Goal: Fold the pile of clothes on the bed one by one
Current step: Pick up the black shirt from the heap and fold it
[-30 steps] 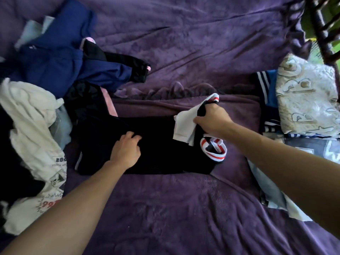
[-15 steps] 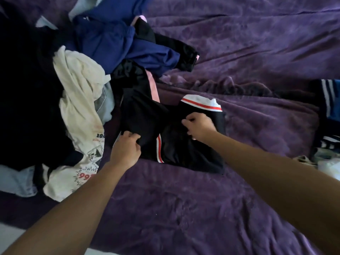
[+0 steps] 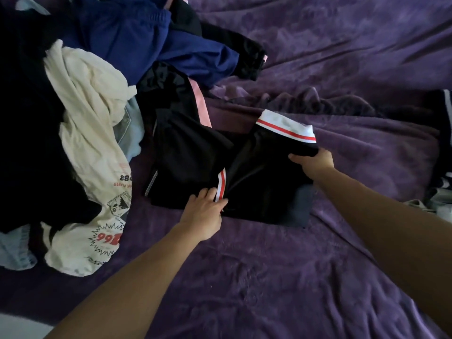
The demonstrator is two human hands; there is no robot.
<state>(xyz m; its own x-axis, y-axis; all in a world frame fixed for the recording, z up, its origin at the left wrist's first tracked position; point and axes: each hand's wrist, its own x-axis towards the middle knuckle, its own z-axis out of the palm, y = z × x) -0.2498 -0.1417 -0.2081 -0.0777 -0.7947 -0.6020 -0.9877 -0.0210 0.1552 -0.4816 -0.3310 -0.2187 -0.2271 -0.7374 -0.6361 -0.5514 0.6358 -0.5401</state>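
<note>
A black garment [image 3: 259, 177] with white and red striped trim lies folded over on the purple bedspread [image 3: 269, 277]. My left hand [image 3: 204, 211] rests on its near edge, fingers touching the striped band. My right hand [image 3: 315, 162] grips the garment's right edge just under the white and red cuff. The pile of unfolded clothes [image 3: 102, 99] sits to the left: a cream printed shirt [image 3: 90, 133], a blue garment [image 3: 151, 42], black pieces and a pale blue one.
A black garment with a pink stripe [image 3: 195, 104] lies just behind the folded one. Striped dark fabric [image 3: 444, 118] shows at the right edge. The bed's near left corner drops off to a pale floor [image 3: 19, 326].
The garment has been folded over to the left. My right hand shifted from its middle to its right edge, and my left hand moved right along the near edge onto the striped band.
</note>
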